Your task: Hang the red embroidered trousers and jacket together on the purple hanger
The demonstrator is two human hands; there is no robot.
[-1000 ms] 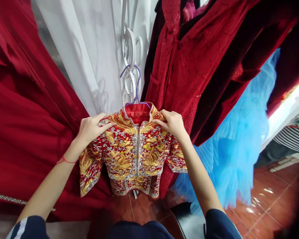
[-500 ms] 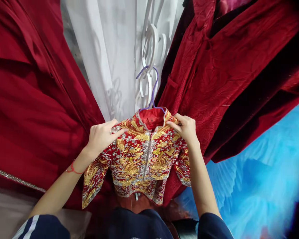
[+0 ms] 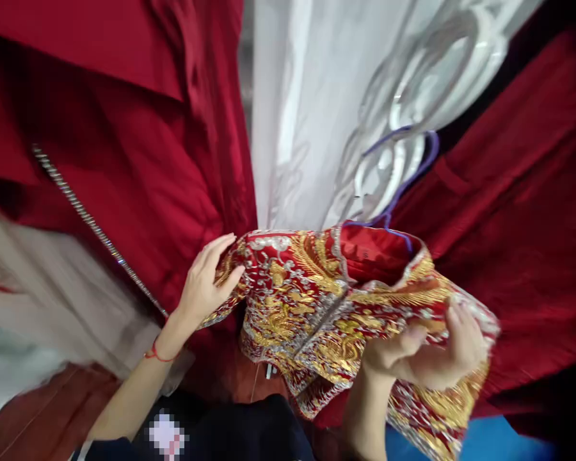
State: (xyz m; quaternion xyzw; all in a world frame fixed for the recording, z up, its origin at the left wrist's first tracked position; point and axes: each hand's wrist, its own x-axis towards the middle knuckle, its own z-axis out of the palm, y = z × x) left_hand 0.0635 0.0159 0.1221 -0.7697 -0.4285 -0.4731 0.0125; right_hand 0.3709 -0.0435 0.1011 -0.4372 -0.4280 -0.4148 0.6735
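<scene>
A small red jacket (image 3: 312, 294) with dense gold and silver embroidery hangs tilted, its right-hand side lower and nearer to me. Inside its stand collar a purple hanger (image 3: 403, 186) shows, hooked on a chain of white rings (image 3: 393, 173). My left hand (image 3: 206, 282), above a red string bracelet, is at the left sleeve near the shoulder, thumb and fingers apart around the fabric. In front of the right shoulder is my right hand (image 3: 436, 349), its fingers loosely bent and apart from the thumb, somewhat blurred. No fabric is visibly pinched in it.
Long red garments (image 3: 125, 141) hang on the left, one with a glittering trim (image 3: 96, 227). White fabric (image 3: 307, 96) hangs behind the rings. More red cloth (image 3: 518, 211) hangs at right, with blue fabric (image 3: 499, 442) below it. A brown floor (image 3: 43, 410) shows at lower left.
Both hands have come off their grip on the shoulders. The left is now at the sleeve, the right in front of the other shoulder. The jacket has tilted, and my view has turned left.
</scene>
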